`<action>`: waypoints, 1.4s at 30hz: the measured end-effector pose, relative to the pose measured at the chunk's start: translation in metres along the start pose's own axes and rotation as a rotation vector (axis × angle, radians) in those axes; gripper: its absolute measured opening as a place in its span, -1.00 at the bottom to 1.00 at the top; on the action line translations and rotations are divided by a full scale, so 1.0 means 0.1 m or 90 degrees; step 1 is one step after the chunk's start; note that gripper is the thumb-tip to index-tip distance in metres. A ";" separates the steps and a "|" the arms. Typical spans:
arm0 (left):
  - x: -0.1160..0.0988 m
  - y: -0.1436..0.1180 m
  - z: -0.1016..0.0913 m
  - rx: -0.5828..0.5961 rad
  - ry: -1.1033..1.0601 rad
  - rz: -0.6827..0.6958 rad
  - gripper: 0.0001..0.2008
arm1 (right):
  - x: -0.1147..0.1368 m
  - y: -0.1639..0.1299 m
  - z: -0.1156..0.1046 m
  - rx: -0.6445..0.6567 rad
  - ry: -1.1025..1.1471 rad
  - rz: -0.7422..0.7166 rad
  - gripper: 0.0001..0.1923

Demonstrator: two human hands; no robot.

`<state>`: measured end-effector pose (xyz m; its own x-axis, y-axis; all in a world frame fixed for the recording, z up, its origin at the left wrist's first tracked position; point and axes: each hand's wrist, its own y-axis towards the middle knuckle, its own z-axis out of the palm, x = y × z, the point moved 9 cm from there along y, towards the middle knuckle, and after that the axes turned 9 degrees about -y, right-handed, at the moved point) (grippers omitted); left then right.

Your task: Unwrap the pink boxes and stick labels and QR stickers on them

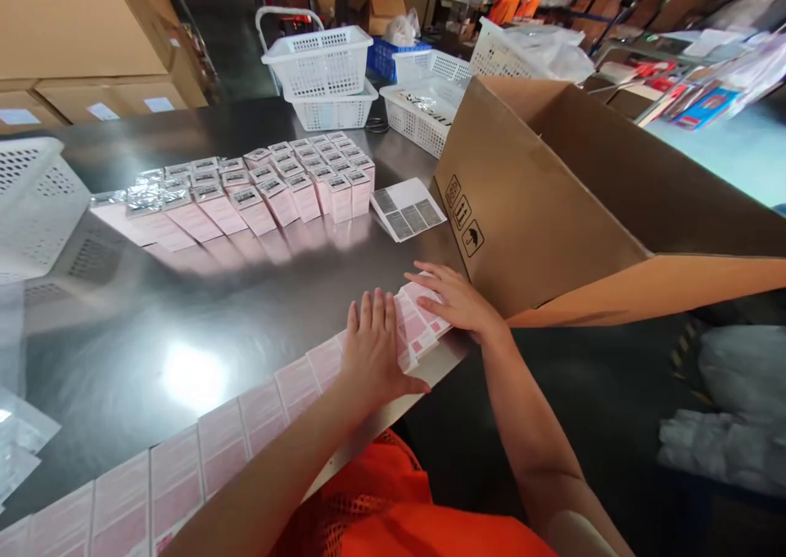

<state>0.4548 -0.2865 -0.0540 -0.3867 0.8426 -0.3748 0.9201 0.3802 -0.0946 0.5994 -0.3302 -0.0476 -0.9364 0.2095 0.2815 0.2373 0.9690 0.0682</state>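
Observation:
My left hand (372,350) lies flat, fingers together, on the right end of a long row of flat pink cartons (258,414) that runs along the near edge of the steel table (246,295). My right hand (458,299) rests palm down, fingers spread, on the last pink cartons (421,328) at the table's corner, right beside the big open cardboard box (540,205). Neither hand grips anything. Farther back stand several rows of upright small pink boxes (258,184) with a label sheet (408,207) beside them.
White perforated baskets stand at the back (322,61) and far left (30,205). More baskets (423,106) and plastic bags sit behind the cardboard box. Brown cartons (86,33) are stacked at the upper left. Clear bags (18,442) lie at the near left.

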 end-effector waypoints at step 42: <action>0.07 -1.31 -0.22 -0.188 -0.039 0.132 -0.16 | -0.76 1.25 -0.63 -0.122 -0.086 0.479 -0.30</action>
<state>0.3306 -0.3220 -0.0239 -0.1811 0.8923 -0.4136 0.9171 0.3051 0.2566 0.7167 -0.2329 0.0003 -0.5274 0.8259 0.1993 0.8485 0.5242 0.0733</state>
